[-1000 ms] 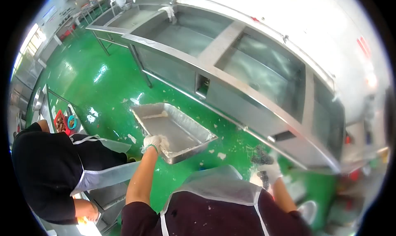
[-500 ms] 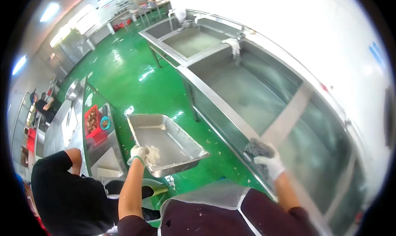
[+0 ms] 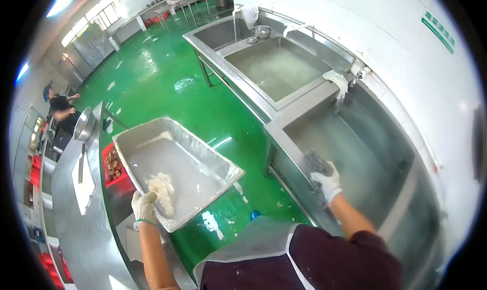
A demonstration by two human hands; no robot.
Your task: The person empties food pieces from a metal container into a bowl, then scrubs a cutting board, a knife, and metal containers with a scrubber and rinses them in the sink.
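The left hand (image 3: 144, 206), in a pale glove with a green band at the wrist, has hold of a deep rectangular metal tray (image 3: 190, 176) at its near left corner; the grip is closed on the rim, with nothing else in it. The tray is held above the green floor (image 3: 152, 89), between the bench (image 3: 76, 239) and the sink unit (image 3: 290, 148); a pale, ragged clump (image 3: 161, 192) lies inside it, close to that hand, and whitish residue marks its far inner side.

The right hand (image 3: 328, 182), also gloved, has its grip curled around a grey mesh scourer (image 3: 316, 163), well apart from the tray and over the near edge of the large basin, which holds cloudy water (image 3: 373, 148); how firmly the fingers press on it cannot be told.

On the bench a knife (image 3: 81, 163) lies on a white cutting board (image 3: 86, 191); a round metal bowl (image 3: 84, 123) is at the bench's far end, and a red basket (image 3: 120, 181) with brown chunks (image 3: 113, 163) is between the bench and the tray, partly hidden by the tray. A white cloth (image 3: 337, 82) hangs over the divider between two basins; farther along the sink unit are a small metal bowl (image 3: 262, 32) and a second white cloth (image 3: 249, 15); another person (image 3: 63, 112) is beyond the bench.
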